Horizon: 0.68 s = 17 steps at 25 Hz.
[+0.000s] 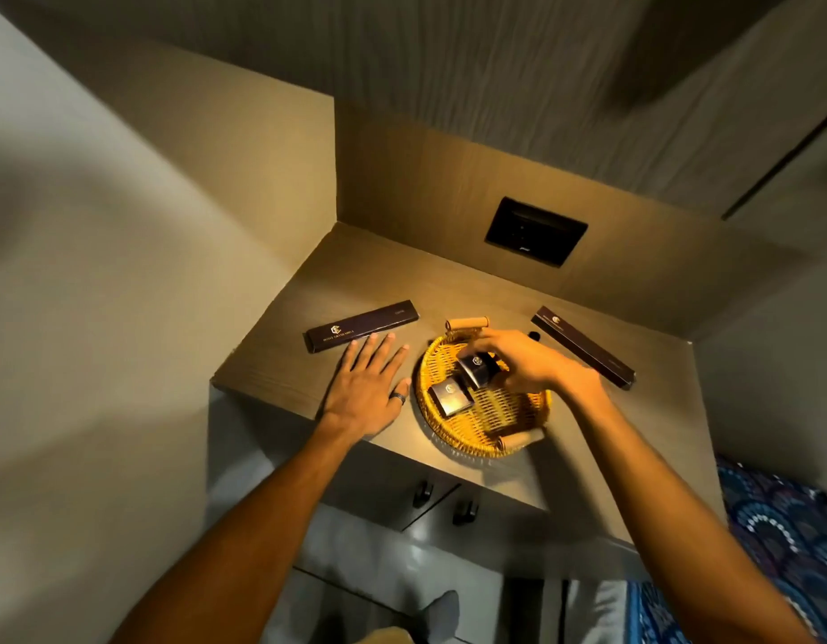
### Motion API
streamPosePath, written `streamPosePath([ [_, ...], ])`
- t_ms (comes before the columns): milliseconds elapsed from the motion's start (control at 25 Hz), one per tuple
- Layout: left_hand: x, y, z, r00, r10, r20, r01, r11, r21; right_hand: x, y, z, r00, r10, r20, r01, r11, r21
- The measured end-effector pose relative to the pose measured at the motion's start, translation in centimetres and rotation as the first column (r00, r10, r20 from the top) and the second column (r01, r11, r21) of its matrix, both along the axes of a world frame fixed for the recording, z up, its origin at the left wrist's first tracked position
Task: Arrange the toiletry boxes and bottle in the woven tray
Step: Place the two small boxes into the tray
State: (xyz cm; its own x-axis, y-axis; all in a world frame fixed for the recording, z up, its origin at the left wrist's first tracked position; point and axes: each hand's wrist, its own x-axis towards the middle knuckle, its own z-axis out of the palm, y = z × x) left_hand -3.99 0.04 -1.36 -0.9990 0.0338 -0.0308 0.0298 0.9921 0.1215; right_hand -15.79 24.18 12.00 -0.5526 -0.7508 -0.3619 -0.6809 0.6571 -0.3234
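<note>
Woven tray (453, 432) | right hand (518, 360) holds small box (477, 367) | left hand (367, 383) flat

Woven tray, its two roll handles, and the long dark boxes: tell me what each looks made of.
Woven tray: looks like wicker or rattan, golden yellow, with an open basket weave showing. Roll handles: pale and smooth, probably wood, though that is uncertain. Long box on the left and long box on the right: likely printed cardboard, dark matte with sharp folded edges and a light logo.
</note>
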Motion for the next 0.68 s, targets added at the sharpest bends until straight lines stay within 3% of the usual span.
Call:
streamPosePath([
  [160, -0.2, -0.7, -0.3, 0.999, 0.031, 0.018, -0.031, 1.000, 0.006, 0.8, 0.3, -2.1, 0.998, -0.064, -0.029, 0.065, 0.997, 0.030],
  [400, -0.4, -0.5, -0.3, 1.000, 0.006, 0.026, -0.006, 1.000, 0.026, 1.4, 0.9, -3.7, 0.996, -0.059, -0.071, 0.056, 0.998, -0.042],
  [520, -0.4, -0.5, -0.5, 1.000, -0.003, 0.028, 0.002, 1.000, 0.022, 1.4, 1.5, -3.2, 0.997, -0.076, -0.015, 0.074, 0.992, -0.106],
  [600, -0.4, -0.6, -0.7, 1.000, -0.003, 0.021, 0.003, 1.000, 0.028, 0.8, 2.8, -2.9, 0.962, -0.260, -0.086, 0.228, 0.936, -0.269],
  [680, -0.5, -0.6, -0.9, 1.000, -0.004, 0.006, 0.004, 0.999, 0.035, -1.0, 5.1, -3.5, 0.758, -0.598, -0.261, 0.509, 0.792, -0.338],
])
